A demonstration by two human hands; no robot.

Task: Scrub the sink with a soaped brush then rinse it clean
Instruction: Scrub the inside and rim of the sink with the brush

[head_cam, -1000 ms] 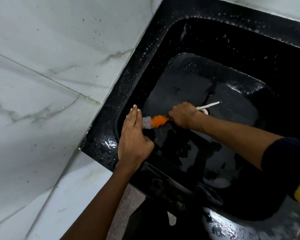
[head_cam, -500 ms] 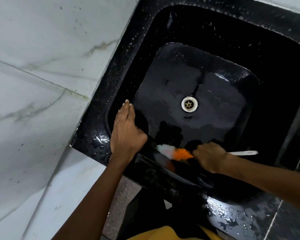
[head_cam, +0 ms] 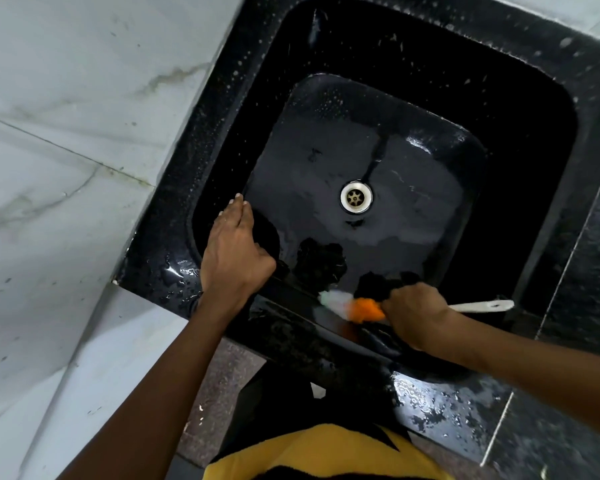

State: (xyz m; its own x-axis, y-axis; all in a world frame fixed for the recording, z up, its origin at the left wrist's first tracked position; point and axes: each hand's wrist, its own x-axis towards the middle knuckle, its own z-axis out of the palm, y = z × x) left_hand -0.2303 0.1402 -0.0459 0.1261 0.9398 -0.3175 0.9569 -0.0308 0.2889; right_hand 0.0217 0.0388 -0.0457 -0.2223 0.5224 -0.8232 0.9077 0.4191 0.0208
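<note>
While right hand (head_cam: 414, 315) grips brush (head_cam: 357, 306) at sink (head_cam: 222, 98) near wall, left hand (head_cam: 234, 252) flat on rim, no legible text.

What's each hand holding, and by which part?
Right hand grips the brush on its handle just behind the bristles. Left hand holds nothing, resting on the sink edge.

sink (head_cam: 534, 109) floor open round drain (head_cam: 356, 197); left hand (head_cam: 234, 252) blocks near-left corner

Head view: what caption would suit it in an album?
Right hand scrubs the black sink with a brush; left hand braces.
</note>
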